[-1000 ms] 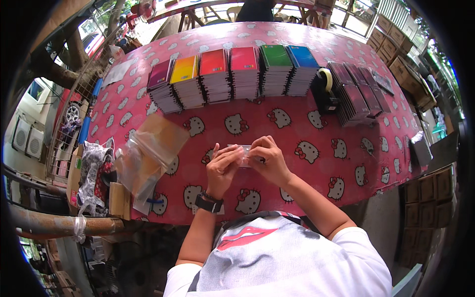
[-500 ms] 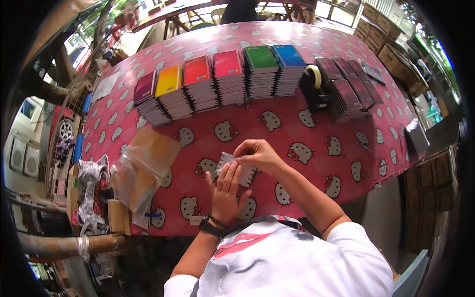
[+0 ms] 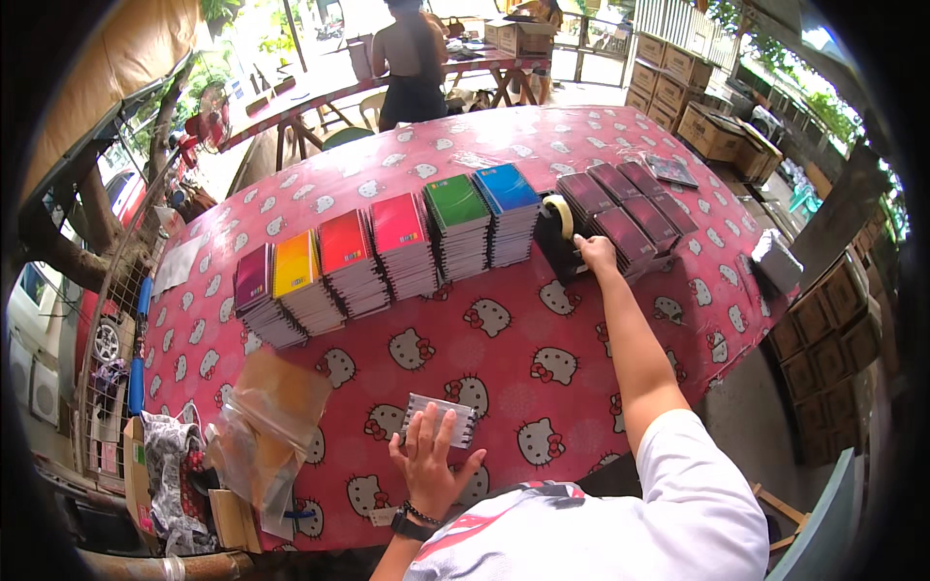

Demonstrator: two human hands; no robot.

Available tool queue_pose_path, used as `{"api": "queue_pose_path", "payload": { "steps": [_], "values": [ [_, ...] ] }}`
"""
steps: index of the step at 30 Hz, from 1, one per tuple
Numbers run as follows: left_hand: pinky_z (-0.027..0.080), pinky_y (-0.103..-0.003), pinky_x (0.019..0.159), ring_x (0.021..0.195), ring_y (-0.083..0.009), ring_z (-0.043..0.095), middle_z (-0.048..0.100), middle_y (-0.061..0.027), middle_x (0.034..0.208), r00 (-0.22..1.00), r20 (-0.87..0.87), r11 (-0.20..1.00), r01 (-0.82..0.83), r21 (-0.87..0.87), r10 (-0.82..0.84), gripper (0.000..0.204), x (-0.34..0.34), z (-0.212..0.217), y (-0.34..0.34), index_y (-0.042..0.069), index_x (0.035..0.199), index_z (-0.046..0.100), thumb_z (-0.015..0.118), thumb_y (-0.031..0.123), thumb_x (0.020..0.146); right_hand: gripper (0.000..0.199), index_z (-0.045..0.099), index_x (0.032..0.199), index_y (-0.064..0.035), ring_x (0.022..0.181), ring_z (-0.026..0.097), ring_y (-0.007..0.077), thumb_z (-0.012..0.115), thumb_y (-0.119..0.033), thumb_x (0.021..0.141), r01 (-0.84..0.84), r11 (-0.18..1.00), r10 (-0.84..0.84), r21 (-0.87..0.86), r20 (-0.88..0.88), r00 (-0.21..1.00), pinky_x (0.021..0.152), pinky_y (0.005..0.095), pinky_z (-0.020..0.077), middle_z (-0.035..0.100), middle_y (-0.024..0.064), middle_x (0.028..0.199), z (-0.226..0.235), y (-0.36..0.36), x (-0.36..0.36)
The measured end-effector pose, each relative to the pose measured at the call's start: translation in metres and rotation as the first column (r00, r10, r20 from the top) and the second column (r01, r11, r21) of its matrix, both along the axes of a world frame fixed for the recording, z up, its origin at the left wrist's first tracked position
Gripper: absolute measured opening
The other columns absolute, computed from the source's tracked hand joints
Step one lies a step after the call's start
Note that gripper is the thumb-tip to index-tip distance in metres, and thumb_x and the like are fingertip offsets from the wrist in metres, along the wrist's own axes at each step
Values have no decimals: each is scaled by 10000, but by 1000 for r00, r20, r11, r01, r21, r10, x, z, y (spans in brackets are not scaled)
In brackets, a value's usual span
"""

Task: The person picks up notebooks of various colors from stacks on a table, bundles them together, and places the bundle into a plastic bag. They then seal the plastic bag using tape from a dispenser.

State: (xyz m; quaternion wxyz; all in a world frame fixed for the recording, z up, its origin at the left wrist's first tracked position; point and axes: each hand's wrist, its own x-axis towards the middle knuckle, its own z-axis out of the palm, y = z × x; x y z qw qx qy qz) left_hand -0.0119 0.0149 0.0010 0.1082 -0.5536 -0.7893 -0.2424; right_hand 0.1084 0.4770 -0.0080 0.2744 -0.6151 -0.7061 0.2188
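Note:
My left hand (image 3: 431, 467) lies flat, fingers stretched, on a small spiral-bound notebook (image 3: 462, 418) with a whitish face, near the table's front. My right hand (image 3: 597, 254) reaches out to a black tape dispenser (image 3: 554, 247) that carries a cream-coloured tape roll (image 3: 559, 215). Its fingers are pinched together at the dispenser's right side; whatever lies between them is too small to make out. Close to that hand, beyond and to its right, stand stacks of small dark maroon notebooks (image 3: 635, 226).
Stacks of spiral notebooks in several colours, among them a yellow one (image 3: 294, 263) and a green one (image 3: 455, 201), form a row across the pink patterned table (image 3: 387, 320). Plastic bags (image 3: 266, 416) lie at left. Cartons (image 3: 823, 353) stand right; a person (image 3: 412, 63) is beyond the table.
My right hand has left the small notebook and gone forward and right to the tape dispenser. My left hand stays on the notebook. The view has tilted up.

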Motion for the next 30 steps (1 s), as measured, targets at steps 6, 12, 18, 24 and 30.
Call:
{"api": "queue_pose_path", "payload": {
  "steps": [6, 12, 18, 24, 30],
  "values": [
    [160, -486, 1019, 1278, -227, 326, 403, -59, 1370, 999, 34, 1000, -2, 14, 2, 670, 3, -2, 5, 167, 1279, 467, 666, 478, 721, 289, 685, 792, 1, 648, 625, 183, 712, -283, 742, -4, 970, 32, 243, -110, 993, 613, 326, 468, 660, 95, 689, -18, 3, 12],
    [132, -501, 1034, 1281, -229, 329, 401, -52, 1375, 998, 44, 999, -36, 31, 34, 651, 1, 1, -1, 172, 1285, 465, 668, 434, 725, 165, 623, 845, -41, 456, 368, 49, 671, -197, 825, -39, 916, -236, -400, -614, 753, 440, 200, 314, 539, -24, 633, -41, -58, 46],
    [98, -553, 1046, 1301, -234, 313, 382, -62, 1390, 998, 58, 1000, -10, 6, 10, 675, 2, 3, 3, 193, 1301, 459, 678, 423, 705, 147, 616, 890, -65, 523, 411, 34, 664, -189, 827, -780, 452, 161, -433, -821, 548, 465, 187, 310, 539, -30, 686, -17, -115, -31],
    [141, -626, 1006, 1343, -294, 227, 235, -127, 1463, 993, 106, 997, -35, -73, 43, 773, 1, 12, -2, 293, 1333, 413, 720, 424, 635, 298, 639, 739, -18, 585, 553, 144, 710, -308, 731, -959, -91, 994, -269, -85, -70, 521, 297, 418, 585, 41, 644, 107, -253, -102],
    [171, -567, 1030, 1351, -307, 210, 235, -158, 1456, 988, 156, 1000, 13, 4, -13, 833, -4, 13, -1, 227, 1360, 379, 732, 416, 629, 541, 678, 767, -36, 698, 639, 295, 680, -560, 634, -893, 194, 886, -406, 463, -18, 590, 383, 491, 642, 138, 685, 93, -253, -122]
  ]
}}
